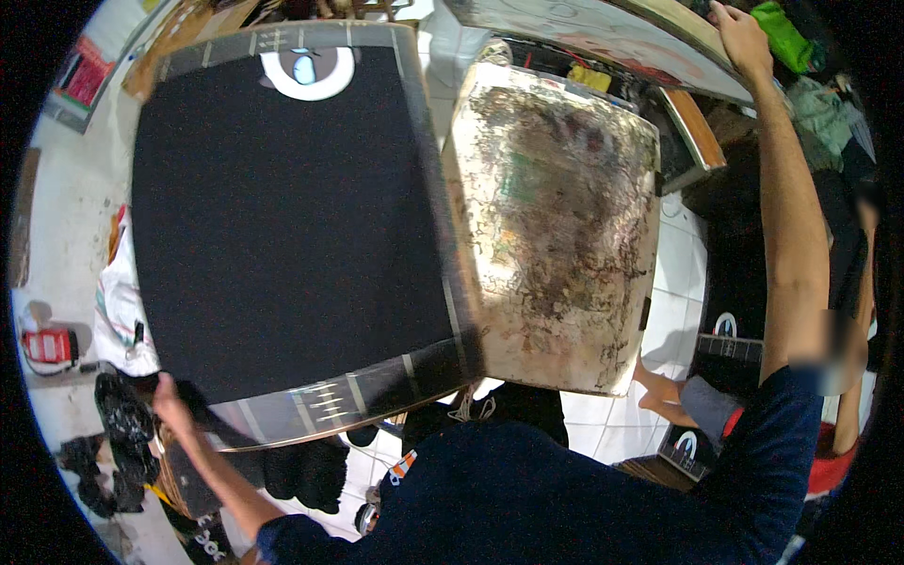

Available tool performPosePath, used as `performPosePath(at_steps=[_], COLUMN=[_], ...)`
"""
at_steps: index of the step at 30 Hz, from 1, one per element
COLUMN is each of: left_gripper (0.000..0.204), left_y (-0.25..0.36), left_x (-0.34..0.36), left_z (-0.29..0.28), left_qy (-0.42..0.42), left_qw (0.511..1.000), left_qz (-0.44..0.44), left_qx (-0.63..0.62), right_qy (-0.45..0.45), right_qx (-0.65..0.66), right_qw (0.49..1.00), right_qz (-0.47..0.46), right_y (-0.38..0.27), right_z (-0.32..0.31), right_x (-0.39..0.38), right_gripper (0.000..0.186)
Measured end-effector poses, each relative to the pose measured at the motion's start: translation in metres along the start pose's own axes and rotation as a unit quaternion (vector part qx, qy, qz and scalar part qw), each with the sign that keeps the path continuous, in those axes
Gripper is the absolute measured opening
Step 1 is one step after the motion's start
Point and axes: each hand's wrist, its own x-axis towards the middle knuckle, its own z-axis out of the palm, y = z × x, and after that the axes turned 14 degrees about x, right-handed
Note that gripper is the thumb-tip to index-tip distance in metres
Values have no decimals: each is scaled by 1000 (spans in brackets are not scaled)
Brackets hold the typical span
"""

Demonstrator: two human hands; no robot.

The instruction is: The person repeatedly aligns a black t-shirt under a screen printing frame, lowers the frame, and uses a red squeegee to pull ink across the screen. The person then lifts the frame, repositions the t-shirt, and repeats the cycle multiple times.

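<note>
My left hand (172,407) grips the near left corner of a large flat board (282,419) with a clear, marked border. Black cloth (292,226) covers its middle, and a white ring print with a pale blue shape (306,75) shows at the far end. Stretched out to the far right, my right hand (741,38) is closed on the wooden edge of a raised printing screen (603,42). The fingertips of both hands are partly hidden. Between the board and my right arm stands a worn, paint-stained table top (565,226), close beside the board.
Another person's bare legs and feet (664,391) show at the right, near more black printed boards (730,348). White cloth (122,311), a red box-shaped item (49,348) and black plastic bags (122,428) lie at the left. White floor tiles (673,254) show beyond the table.
</note>
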Motion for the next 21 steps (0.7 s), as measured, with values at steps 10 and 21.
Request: performPosePath(at_steps=[10,21], left_gripper=[41,61], left_y=[215,265], left_x=[-194,-231], left_z=[268,287], left_qy=[-344,-415], left_qw=[932,903], left_qz=[3,76], left_qx=[-117,-84], right_qy=[0,-45], right_qx=[-40,-29], right_qw=[999,998], right_qz=[-16,30], right_y=[-14,-34], right_z=[-3,-12], right_x=[-25,-25], right_gripper=[44,45])
